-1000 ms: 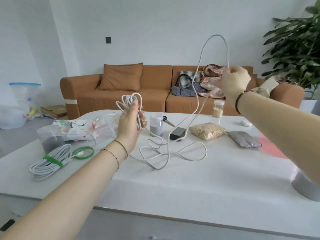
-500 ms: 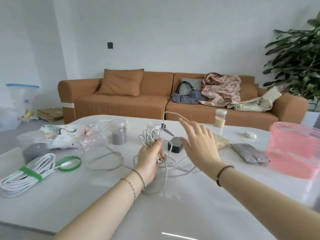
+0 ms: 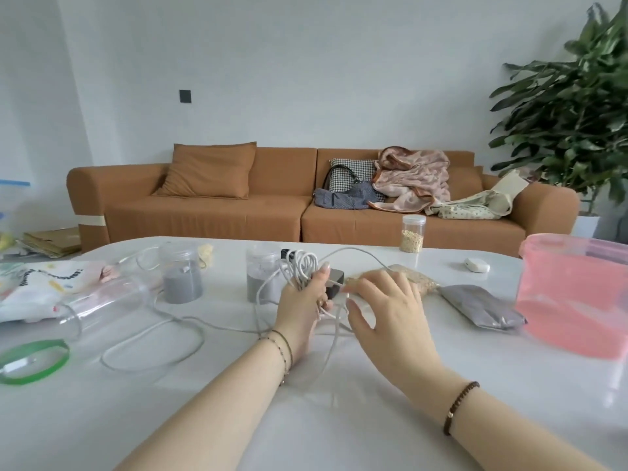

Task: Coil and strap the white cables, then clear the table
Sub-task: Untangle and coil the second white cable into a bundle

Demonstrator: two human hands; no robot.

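Fingers [image 3: 319, 278] of the left hand [image 3: 302, 300] are curled tight round a bundle of white cable [image 3: 299, 265], held at the middle of the counter [image 3: 339, 419]. The bundle's loops are stood upright, with the long axis vertical and the rounded tops rising above the fist. From below the fist the free length is trailed leftward across the counter in one wide, flat loop, while another strand is arched to the right. The right hand [image 3: 387, 311] is held palm down just beside the left, its fingers [image 3: 355, 288] spread apart over the loose strands; whether they touch the cable cannot be told.

The white, glossy counter is backed by an orange sofa [image 3: 204, 212] against a pale wall, and a large leafy plant [image 3: 571, 113] is seen at the right. A pink tub [image 3: 574, 294] is set at the counter's right edge, with a grey pouch [image 3: 479, 305] beside it. Two clear jars of grey material [image 3: 181, 275] are placed behind and left of the left hand. A green band [image 3: 63, 356] is laid flat at the far left.
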